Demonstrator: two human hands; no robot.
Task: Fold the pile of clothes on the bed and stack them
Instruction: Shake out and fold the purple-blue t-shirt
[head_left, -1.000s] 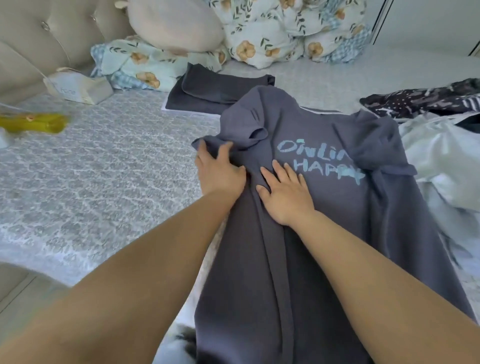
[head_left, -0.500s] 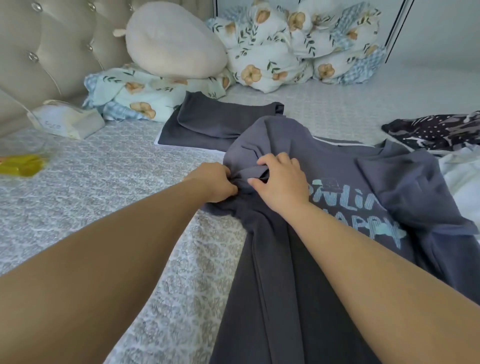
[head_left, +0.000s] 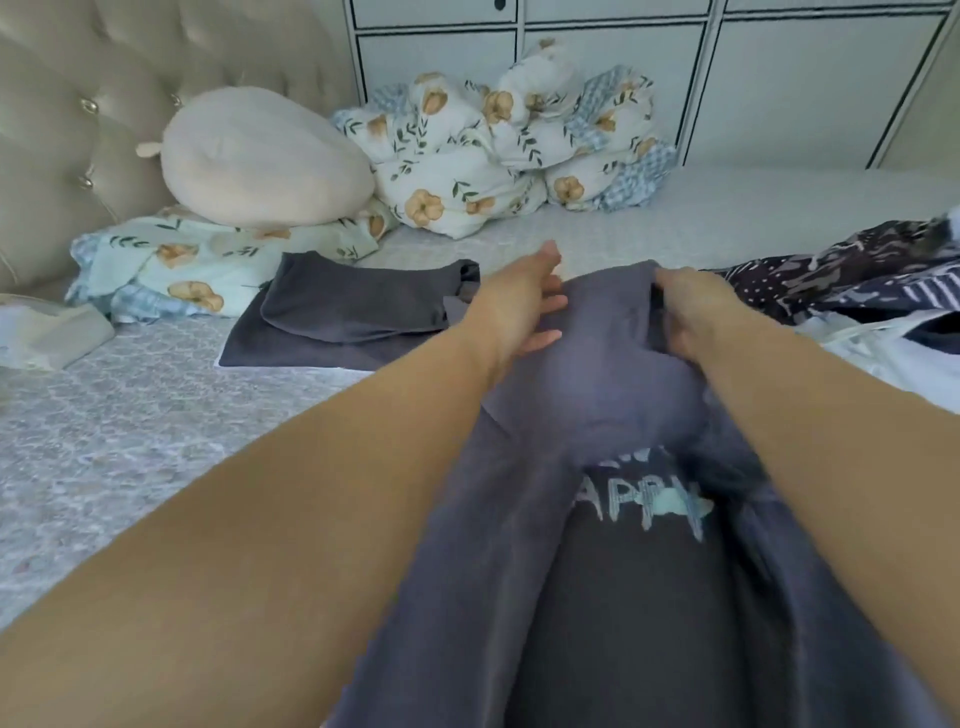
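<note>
Progress: one dark grey garment (head_left: 343, 312) already folded flat on bed (head_left: 130, 441), left of centre. Blue-grey printed shirt (head_left: 597, 395) mid-fold at centre. My right hand (head_left: 691, 306) grips its upper edge, fingers curled round cloth. My left hand (head_left: 519, 301) lies flat on shirt, fingers straight, holding nothing. Unfolded pile (head_left: 857, 291) waits at right edge. Judgement: early stage, most work left.
</note>
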